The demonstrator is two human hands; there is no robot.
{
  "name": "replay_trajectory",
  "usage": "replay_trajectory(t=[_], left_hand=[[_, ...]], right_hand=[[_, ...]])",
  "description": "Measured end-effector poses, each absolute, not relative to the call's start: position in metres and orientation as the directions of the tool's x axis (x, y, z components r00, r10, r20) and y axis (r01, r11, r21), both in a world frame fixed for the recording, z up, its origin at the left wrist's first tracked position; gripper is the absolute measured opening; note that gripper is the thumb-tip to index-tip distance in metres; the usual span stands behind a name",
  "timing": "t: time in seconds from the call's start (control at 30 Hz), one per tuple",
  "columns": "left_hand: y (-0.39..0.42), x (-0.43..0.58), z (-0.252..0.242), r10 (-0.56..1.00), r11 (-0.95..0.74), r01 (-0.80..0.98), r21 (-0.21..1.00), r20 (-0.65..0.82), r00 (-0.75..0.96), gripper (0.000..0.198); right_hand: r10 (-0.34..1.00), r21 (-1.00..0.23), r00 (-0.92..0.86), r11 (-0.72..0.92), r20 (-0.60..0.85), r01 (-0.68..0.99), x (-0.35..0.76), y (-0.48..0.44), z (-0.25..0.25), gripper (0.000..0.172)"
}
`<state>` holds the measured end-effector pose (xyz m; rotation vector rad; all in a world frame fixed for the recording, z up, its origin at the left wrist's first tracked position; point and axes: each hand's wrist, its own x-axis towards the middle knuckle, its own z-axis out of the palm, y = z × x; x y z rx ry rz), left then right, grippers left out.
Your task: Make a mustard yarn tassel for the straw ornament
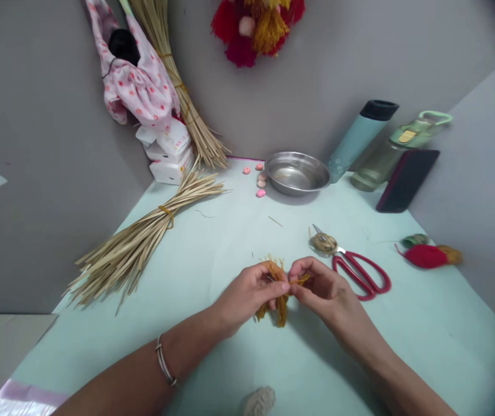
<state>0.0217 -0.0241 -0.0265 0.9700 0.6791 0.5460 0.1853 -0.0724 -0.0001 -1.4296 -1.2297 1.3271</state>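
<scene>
A small bunch of mustard-yellow yarn (281, 309) hangs between my hands over the middle of the pale green tabletop. My left hand (256, 289) pinches the bunch, with frayed ends sticking up above the thumb and longer strands drooping below. Close against it, my right hand (319, 283) is closed at the fingertips on a strand of the same yarn. Its short end pokes out beside the right fingers. Just past my right hand lie red-handled scissors (353, 266), with a wound coil of tan thread (324, 242) on their blades.
A tied straw bundle (143, 240) lies at left; another straw bundle (186, 104) leans on the wall by white boxes (171, 153). A steel bowl (298, 173) sits behind pink beads (261, 193). Bottles (360, 136) and a phone (407, 182) stand back right, red yarn (427, 256) nearer.
</scene>
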Motion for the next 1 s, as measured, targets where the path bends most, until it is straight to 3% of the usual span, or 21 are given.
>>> replay_trajectory(t=[0.27,0.5,0.63,0.8,1.0], left_hand=[[-0.0219,0.0200,-0.0230,0.690,0.552,-0.239,0.799,-0.277,0.669,0.024],[-0.0246,0.0214,-0.0259,0.760,0.400,-0.207,0.893,-0.198,0.619,0.027],[-0.0256,0.0213,-0.0286,0.773,0.330,-0.151,0.932,-0.175,0.610,0.026],[-0.0266,0.0223,-0.0278,0.771,0.399,-0.133,0.907,-0.253,0.584,0.027],[-0.0267,0.0235,-0.0233,0.754,0.502,-0.155,0.851,-0.342,0.561,0.020]], right_hand=[[0.976,-0.975,-0.033,-0.212,-0.215,0.069,0.1837,-0.0720,-0.0013,0.016],[0.962,-0.967,-0.095,-0.254,-0.256,0.031,0.1767,-0.0727,0.0040,0.022],[0.974,-0.970,-0.045,-0.218,-0.224,0.112,0.1809,-0.0713,0.0007,0.023],[0.990,-0.977,0.065,-0.136,-0.126,0.164,0.1862,-0.0714,-0.0036,0.017],[0.998,-0.873,-0.031,0.056,0.047,0.485,0.1849,-0.0786,-0.0025,0.016]])
